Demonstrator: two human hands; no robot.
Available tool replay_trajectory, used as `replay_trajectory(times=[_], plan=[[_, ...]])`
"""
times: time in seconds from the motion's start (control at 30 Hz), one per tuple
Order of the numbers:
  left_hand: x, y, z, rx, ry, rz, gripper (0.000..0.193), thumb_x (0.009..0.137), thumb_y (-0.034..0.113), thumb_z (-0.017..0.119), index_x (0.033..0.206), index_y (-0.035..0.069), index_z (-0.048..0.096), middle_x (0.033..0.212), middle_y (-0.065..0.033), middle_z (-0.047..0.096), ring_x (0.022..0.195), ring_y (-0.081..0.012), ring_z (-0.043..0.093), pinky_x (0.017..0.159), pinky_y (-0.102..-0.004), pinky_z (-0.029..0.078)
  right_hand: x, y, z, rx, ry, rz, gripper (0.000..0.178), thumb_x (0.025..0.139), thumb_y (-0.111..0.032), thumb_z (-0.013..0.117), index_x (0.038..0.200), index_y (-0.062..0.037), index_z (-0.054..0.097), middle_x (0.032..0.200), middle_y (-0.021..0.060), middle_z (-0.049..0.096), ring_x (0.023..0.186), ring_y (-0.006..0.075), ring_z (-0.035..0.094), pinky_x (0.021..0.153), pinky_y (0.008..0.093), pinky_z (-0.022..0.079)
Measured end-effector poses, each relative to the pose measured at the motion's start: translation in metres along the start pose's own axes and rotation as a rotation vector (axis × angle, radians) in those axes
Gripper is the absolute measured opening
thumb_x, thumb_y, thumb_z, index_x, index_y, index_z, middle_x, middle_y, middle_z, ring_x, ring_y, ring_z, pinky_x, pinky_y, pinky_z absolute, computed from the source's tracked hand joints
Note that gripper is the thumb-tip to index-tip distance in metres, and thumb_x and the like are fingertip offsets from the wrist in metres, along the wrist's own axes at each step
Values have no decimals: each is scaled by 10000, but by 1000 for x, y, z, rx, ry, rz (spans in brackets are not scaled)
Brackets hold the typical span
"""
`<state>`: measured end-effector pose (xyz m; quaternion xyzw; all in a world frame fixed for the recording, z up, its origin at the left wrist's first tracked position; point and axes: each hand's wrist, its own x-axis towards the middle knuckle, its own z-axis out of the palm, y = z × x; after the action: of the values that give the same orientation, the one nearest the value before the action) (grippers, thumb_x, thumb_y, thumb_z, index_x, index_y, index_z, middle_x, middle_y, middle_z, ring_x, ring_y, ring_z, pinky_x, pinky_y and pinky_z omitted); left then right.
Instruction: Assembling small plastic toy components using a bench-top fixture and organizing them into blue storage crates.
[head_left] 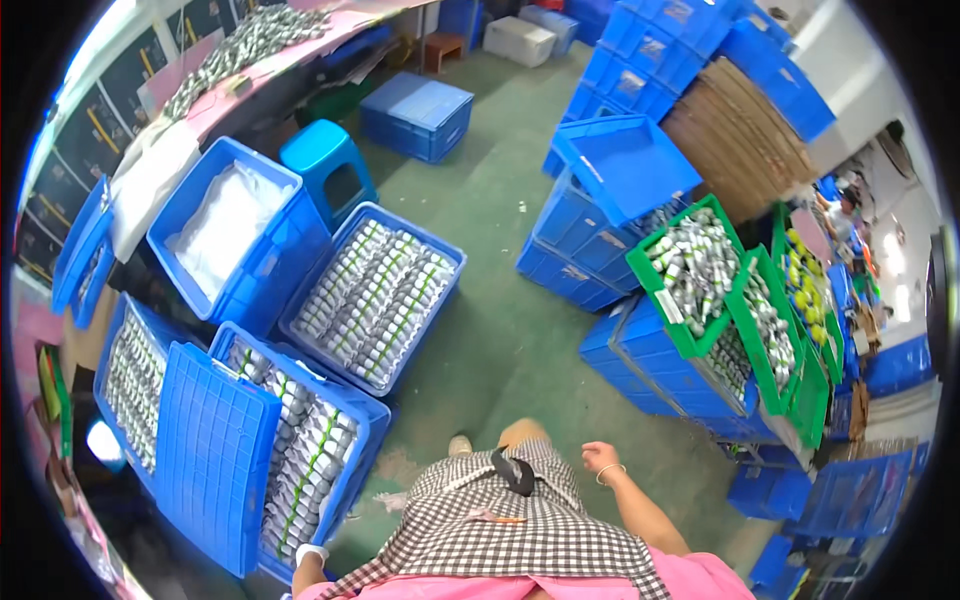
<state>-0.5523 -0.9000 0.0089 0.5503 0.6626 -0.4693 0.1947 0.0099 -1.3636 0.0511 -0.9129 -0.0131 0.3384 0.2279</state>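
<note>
At the lower edge, my left hand (311,553) is partly in view, with something white over it, beside the near corner of a blue crate (372,440). Its fingers cannot be made out. That crate carries rows of silver-grey wrapped pieces (312,455) with green bands, and a blue lid (215,450) leans over its left side. My right hand (601,459) hangs free at my side over the green floor, a pale bracelet on the wrist. Its fingers are loosely bent and a little apart, with nothing in them.
Another crate of wrapped pieces (375,300) stands ahead left, beside a crate with white lining (232,225) and a blue stool (328,165). On the right, green trays (690,275) sit on blue crates (640,360). A closed blue box (417,112) stands farther off.
</note>
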Motion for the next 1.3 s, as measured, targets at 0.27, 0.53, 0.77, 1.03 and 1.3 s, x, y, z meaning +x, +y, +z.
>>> replay_trajectory(times=[0.27, 0.53, 0.77, 1.03, 1.3], plan=[[61, 201, -92, 98, -20, 215, 442, 765, 426, 637, 1035, 77, 663, 1041, -171, 654, 913, -300, 650, 754, -401, 494, 158, -83, -44, -301, -317, -161, 353, 757, -274, 624, 1068, -109, 649, 1013, 121, 669, 937, 267, 640, 821, 377, 505], [32, 403, -183, 335, -75, 549, 487, 772, 477, 593, 1014, 61, 668, 1022, -182, 656, 924, -325, 642, 756, -401, 491, 284, -269, -154, 198, -167, -134, 243, 857, -150, 566, 1078, -73, 631, 809, 52, 661, 667, 115, 595, 614, 279, 492], [-121, 513, -249, -56, -51, 516, 512, 802, 521, 496, 850, 60, 714, 818, -145, 690, 791, -320, 659, 745, -389, 489, 315, -219, -195, 338, -132, 172, 56, 805, -83, 575, 802, -67, 628, 575, 18, 557, 468, 118, 518, 400, 275, 382], [-137, 535, -324, -529, -169, 274, 447, 764, 507, 547, 785, 96, 721, 763, -113, 684, 700, -243, 665, 672, -354, 495, 358, -379, -209, 158, -202, -439, 305, 776, -128, 648, 1052, -1, 642, 859, 111, 681, 734, 151, 643, 681, 278, 516], [-14, 607, -356, 82, 46, 936, 320, 804, 399, 596, 946, 120, 661, 769, -143, 673, 657, -289, 652, 556, -422, 478, 385, -427, -216, -39, -49, -526, 307, 822, -198, 583, 1084, -40, 610, 963, 159, 657, 871, 304, 644, 772, 372, 515]])
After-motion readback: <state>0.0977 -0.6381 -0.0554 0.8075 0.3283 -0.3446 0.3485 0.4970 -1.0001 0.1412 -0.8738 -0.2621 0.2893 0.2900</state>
